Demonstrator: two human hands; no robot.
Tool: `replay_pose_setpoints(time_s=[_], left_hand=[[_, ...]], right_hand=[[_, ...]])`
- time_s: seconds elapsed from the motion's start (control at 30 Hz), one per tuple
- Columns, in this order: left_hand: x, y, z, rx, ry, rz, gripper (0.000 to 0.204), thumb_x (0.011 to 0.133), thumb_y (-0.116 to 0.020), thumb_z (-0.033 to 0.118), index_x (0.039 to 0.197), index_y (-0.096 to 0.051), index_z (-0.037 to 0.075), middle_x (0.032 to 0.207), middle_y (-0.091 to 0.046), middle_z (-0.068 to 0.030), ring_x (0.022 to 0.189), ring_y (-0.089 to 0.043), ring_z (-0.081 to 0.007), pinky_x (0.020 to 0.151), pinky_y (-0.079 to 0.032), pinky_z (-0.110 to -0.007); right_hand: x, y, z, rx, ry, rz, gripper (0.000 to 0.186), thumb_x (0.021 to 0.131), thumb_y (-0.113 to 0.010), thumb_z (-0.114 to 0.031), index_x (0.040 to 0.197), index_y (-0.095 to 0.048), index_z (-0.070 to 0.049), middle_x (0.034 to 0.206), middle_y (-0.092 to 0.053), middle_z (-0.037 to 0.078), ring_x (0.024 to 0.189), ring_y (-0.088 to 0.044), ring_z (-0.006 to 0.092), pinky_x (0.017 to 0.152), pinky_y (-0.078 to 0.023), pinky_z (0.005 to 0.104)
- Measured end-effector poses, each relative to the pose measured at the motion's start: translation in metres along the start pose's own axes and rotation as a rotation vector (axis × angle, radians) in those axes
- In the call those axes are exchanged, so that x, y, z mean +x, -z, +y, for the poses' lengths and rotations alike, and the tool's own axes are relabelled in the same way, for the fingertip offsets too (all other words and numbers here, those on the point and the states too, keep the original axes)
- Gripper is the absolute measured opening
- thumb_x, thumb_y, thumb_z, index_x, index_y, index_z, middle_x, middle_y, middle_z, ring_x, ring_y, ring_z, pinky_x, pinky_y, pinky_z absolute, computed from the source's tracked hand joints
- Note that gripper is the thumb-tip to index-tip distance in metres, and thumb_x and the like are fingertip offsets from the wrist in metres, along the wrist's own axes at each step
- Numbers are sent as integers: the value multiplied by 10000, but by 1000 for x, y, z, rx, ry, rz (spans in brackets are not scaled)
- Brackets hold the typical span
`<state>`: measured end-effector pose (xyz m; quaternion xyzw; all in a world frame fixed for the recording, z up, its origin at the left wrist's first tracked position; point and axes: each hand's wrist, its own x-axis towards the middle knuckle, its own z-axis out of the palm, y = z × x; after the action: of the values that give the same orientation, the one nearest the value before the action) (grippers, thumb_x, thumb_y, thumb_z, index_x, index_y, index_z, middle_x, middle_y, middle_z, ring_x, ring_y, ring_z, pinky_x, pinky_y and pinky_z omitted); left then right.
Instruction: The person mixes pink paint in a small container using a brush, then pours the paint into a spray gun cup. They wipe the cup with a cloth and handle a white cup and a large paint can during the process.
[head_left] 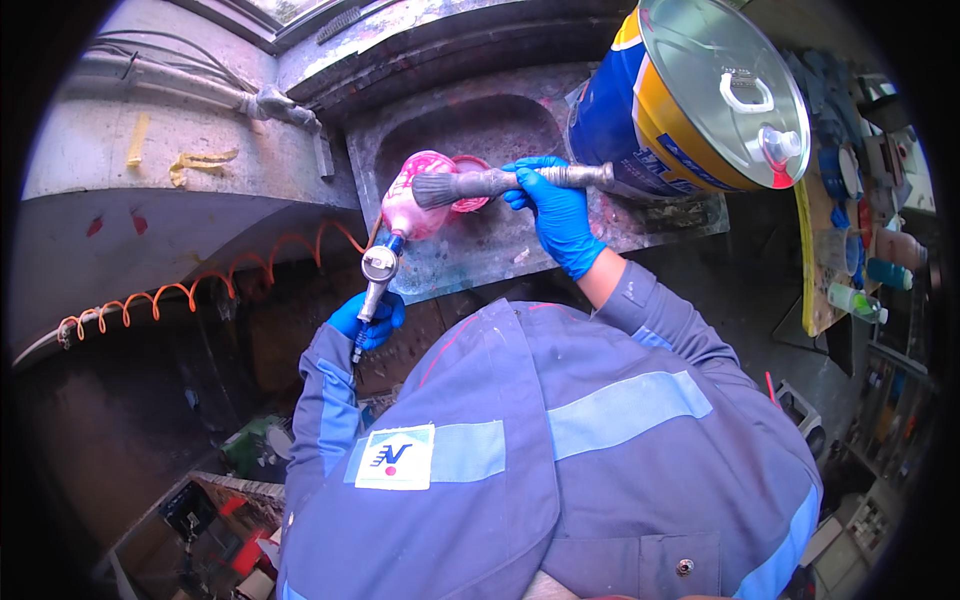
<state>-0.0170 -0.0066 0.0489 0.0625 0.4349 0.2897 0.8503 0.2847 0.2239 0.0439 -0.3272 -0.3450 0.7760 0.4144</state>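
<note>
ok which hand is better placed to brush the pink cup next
Probably the right hand: it holds the brush, with the bristles overlapping the pink cup in this view, though contact is unclear. The left hand is occupied, holding the spray gun.

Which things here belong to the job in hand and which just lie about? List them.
In use:
brush in right hand
spray gun in left hand
stained basin beneath

Seemingly just lying about:
pale-green bottle
crumpled yellow strip

The right grip [565,218] conceals part of the brush [480,184]. Left of the grip, the brush covers part of the pink cup [422,222]. Right of the grip, the upper edge crops the drum [640,130].
</note>
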Motion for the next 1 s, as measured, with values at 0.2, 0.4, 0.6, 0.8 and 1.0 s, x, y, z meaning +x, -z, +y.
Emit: replay_pose_setpoints(time_s=[0.2, 0.4, 0.6, 0.8, 1.0], left_hand=[[-4, 3, -5, -92, -62, -98, 281, 821, -664, 220, 880, -584, -42, 638, -548, -87, 342, -368, -117, 308, -293, -249], [-5, -8, -4, -72, -95, 19, 289, 810, -674, 214, 857, -583, -56, 583, -522, -74, 337, -376, -120, 302, -304, -259], [-10, -14, 18, 327, 88, 410, 305, 843, -650, 332, 833, -635, 27, 564, -548, -54, 361, -474, -137, 321, -341, -260], [-16, -19, 39, 577, 39, 367, 297, 768, -712, 335, 829, -667, 47, 608, -585, -51, 407, -498, -127, 379, -384, -255], [-22, -16, 35, 541, 62, 378, 296, 739, -736, 296, 858, -674, 32, 631, -596, -56, 411, -508, -131, 381, -397, -262]], right_hand=[[-3, -1, 0, -92, 152, 188, 128, 917, -619, -78, 1016, -643, -1, 890, -682, 99, 699, -643, 133, 655, -551, 245], [-1, -3, 1, -13, 119, -6, 140, 913, -627, -87, 1014, -652, 6, 899, -683, 99, 724, -645, 135, 685, -552, 259], [3, -7, -19, -241, 225, 34, 160, 896, -643, -89, 1016, -644, 17, 917, -680, 102, 737, -654, 141, 687, -558, 262], [22, -29, -29, -251, 217, -173, 128, 869, -659, -68, 984, -650, -12, 897, -679, 85, 719, -653, 134, 642, -548, 252], [18, -19, -36, -242, 279, -28, 125, 903, -628, -76, 997, -662, -1, 899, -687, 95, 715, -643, 127, 659, -548, 253]])
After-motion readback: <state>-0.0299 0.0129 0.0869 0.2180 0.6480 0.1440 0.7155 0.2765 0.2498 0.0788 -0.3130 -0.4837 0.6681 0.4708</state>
